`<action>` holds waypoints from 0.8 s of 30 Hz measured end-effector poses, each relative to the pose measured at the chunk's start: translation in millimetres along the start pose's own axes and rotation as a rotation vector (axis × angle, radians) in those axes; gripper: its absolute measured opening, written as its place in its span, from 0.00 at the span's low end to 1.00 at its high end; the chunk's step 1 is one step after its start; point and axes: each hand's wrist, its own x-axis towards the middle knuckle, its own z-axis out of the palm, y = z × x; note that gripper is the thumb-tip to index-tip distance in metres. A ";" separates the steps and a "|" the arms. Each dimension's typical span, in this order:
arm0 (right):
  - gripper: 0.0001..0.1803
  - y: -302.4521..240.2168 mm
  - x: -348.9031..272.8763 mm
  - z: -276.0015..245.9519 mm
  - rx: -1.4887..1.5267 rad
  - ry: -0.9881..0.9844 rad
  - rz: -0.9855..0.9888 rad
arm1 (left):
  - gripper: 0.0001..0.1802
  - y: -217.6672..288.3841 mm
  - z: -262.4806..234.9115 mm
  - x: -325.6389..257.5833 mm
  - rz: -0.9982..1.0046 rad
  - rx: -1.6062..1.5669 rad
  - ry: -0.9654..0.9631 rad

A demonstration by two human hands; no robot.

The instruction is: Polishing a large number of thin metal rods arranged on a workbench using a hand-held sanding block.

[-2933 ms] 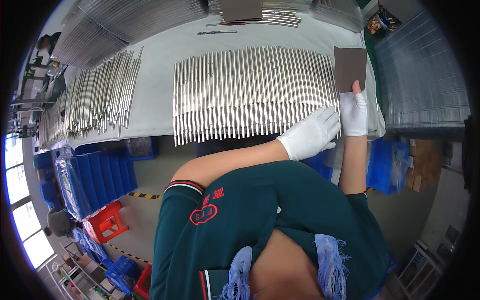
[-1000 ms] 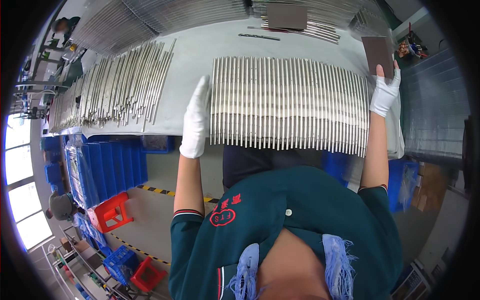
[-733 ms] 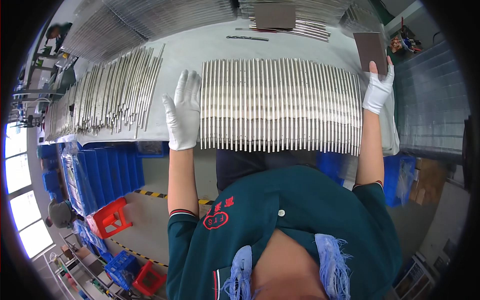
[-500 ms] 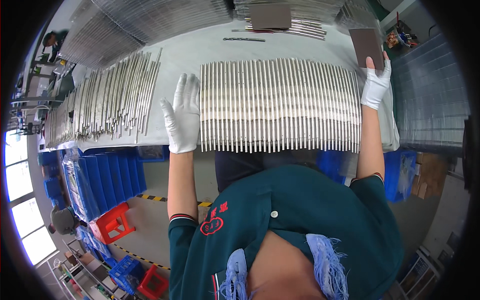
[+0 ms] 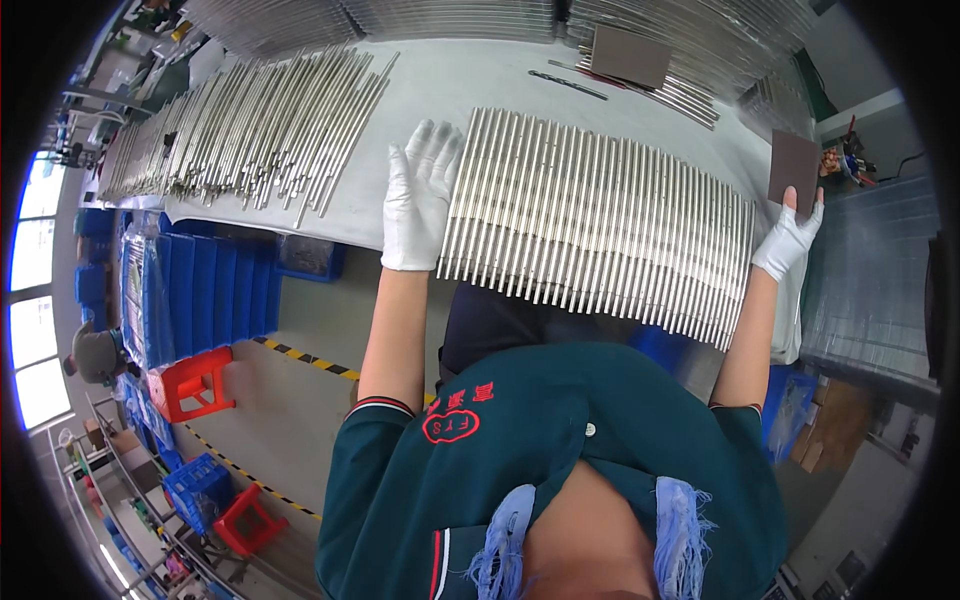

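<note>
Row of metal rods [image 5: 600, 225]: laid side by side on the white tabletop [image 5: 470, 75], long axes running from near edge to far edge, near ends jutting past the near edge. Left hand [image 5: 417, 200], gloved: the nearer, just beside the row's left end; palm up, fingers extended, slightly parted, nothing held; rods lie to its right, roughly parallel to the fingers. Contact with the outermost rod: I cannot tell. I list no object between them. Right hand [image 5: 786, 242], gloved: off the row's right end, by the right edge, thumb pressed over a brown sheet [image 5: 794, 165], so occupied. Drill bit [image 5: 568, 85]: beyond the row. Second sheet [image 5: 630, 57]: on loose rods [image 5: 690, 105], towards the far right corner. Separate batch of rods [image 5: 250, 130]: left part, well apart. Clear plastic stacks [image 5: 450, 18]: along the far edge.
</note>
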 end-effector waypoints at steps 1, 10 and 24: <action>0.37 0.4 0.6 -0.2 -0.024 -0.016 -0.001 | 0.43 0.1 0.8 0.0 -0.004 0.002 -0.003; 0.42 5.9 4.7 -0.6 -0.094 0.048 -0.039 | 0.41 -2.3 1.9 -0.8 0.022 -0.085 0.007; 0.40 6.5 5.2 -0.6 -0.145 0.032 -0.028 | 0.31 11.4 8.6 58.2 0.516 1.469 -0.211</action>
